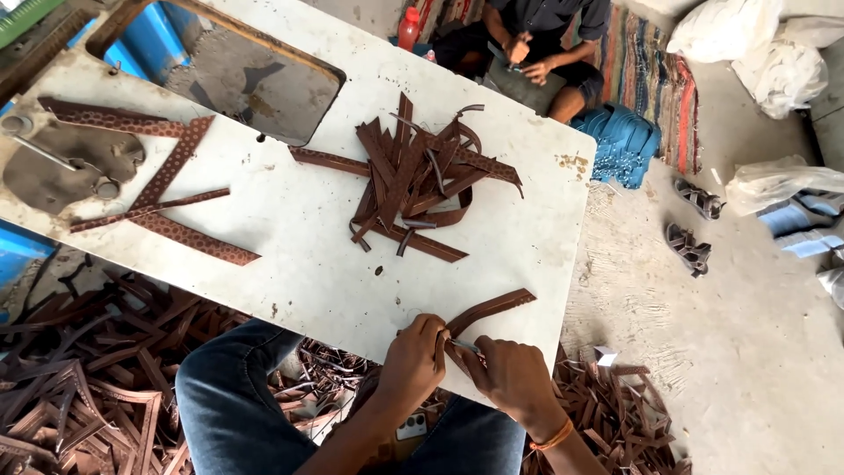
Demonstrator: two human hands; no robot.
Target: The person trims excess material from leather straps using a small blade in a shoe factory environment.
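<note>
Your left hand (pixel 411 361) pinches the near end of a brown strap (pixel 489 310) at the table (pixel 290 229) front edge | your right hand (pixel 514 378) grips the same strap beside it, a thin metal tool (pixel 466 347) in its fingers | strap pile (pixel 418 180) mid-table | scraps (pixel 79 378) on floor | another person's hands (pixel 527 60) beyond
</note>
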